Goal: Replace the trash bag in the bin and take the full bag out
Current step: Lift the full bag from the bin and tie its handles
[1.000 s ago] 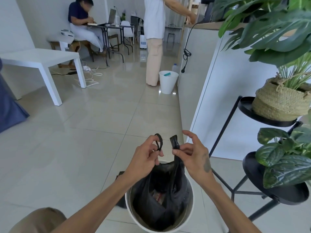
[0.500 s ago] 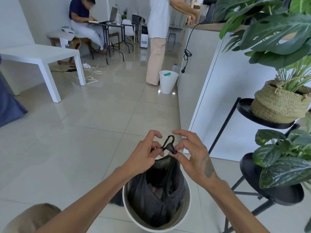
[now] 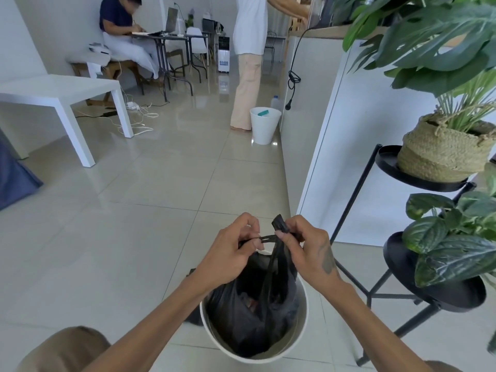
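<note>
While the full black bag (image 3: pixel 255 304) sat inside the white bin (image 3: pixel 302 334) at the bottom centre of the head view, both hands worked just above it on the bag's handles (image 3: pixel 268 238). The left hand (image 3: pixel 230 259) had its fingers curled and pressed together around one twisted strip of handle. The right hand (image 3: pixel 306 251) pinched the other handle between thumb and fingers, with a short black end poking up above the knuckles. The strip ran taut between the two hands, so the knot looked to be in the middle of being tied, not finished.

By my reading, the task was at an early stage: the bag was gathered but not lifted out, no fresh bag was in view, and carrying the full one away remained.

The bin stood on pale floor tiles (image 3: pixel 150 237). Close on the right were a black plant stand (image 3: pixel 402 291) and a white counter wall (image 3: pixel 362 146), leaving little room there. To the left and ahead the floor lay open, with a white table (image 3: pixel 61 89) and a second bin (image 3: pixel 264 124) well apart.
</note>
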Available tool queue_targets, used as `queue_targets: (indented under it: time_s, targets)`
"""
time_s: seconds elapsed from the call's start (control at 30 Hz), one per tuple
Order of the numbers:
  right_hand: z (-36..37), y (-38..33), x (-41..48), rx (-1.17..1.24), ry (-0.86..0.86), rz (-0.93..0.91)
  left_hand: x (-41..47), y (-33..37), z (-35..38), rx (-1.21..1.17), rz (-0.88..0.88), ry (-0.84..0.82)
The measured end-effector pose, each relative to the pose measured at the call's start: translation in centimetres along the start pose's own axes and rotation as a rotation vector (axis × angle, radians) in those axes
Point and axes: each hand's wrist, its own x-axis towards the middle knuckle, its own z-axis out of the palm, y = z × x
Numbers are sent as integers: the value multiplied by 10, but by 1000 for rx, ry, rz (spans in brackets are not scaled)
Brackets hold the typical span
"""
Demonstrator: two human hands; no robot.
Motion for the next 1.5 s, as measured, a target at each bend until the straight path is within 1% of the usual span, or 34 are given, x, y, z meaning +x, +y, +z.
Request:
queue_targets:
  time_s: [0.07, 0.17, 0.27, 0.3, 0.4, 0.43, 0.5, 0.57, 0.67, 0.73, 0.8, 1.0, 1.1, 1.2, 1.27, 1.37, 1.43, 1.5]
  targets:
    - [2, -2, -1, 49, 24, 91, -9, -9, 4, 73, 55, 3]
    - [6, 0, -6, 90, 26, 215, -20, -40, 15, 364, 157, -33]
    - [10, -2, -11, 139, -11, 294, -28, -61, 24, 579, 162, 38]
    - [11, -5, -12, 187, -21, 357, -31, -61, 27, 618, 154, 72]
    - [12, -5, -10, 366, -51, 683, -36, -53, 34, 650, 134, 150]
    - [13, -3, -10, 377, -90, 767, -37, -50, 36, 641, 136, 156]
    - [10, 1, -10, 312, -237, 808, -38, -48, 37, 606, 143, 146]
    - [4, 2, -8, 220, -469, 768, -37, -49, 33, 556, 150, 102]
    - [-4, 0, 0, 154, -773, 740, -35, -54, 25, 491, 167, -27]
    - [-6, 0, 4, 188, -895, 736, -34, -57, 20, 468, 199, -76]
    - [-5, 0, 6, 250, -942, 739, -31, -59, 15, 461, 224, -95]
    - [-1, 4, 5, 301, -974, 711, -30, -62, 13, 505, 255, -122]
    - [-2, 5, 6, 281, -923, 694, -28, -61, 12, 516, 281, -119]
    - [-9, 6, 9, 276, -826, 660, -26, -61, 4, 481, 252, -153]
    - [-15, 10, 11, 251, -761, 629, -24, -58, -5, 420, 142, -196]
    - [-22, 17, 10, 130, -725, 565, -21, -48, -24, 250, -130, -238]
    - [-24, 22, 6, 74, -693, 552, -21, -43, -34, 58, -260, -259]
    - [-25, 21, 0, 62, -610, 572, -23, -43, -38, -200, -322, -206]
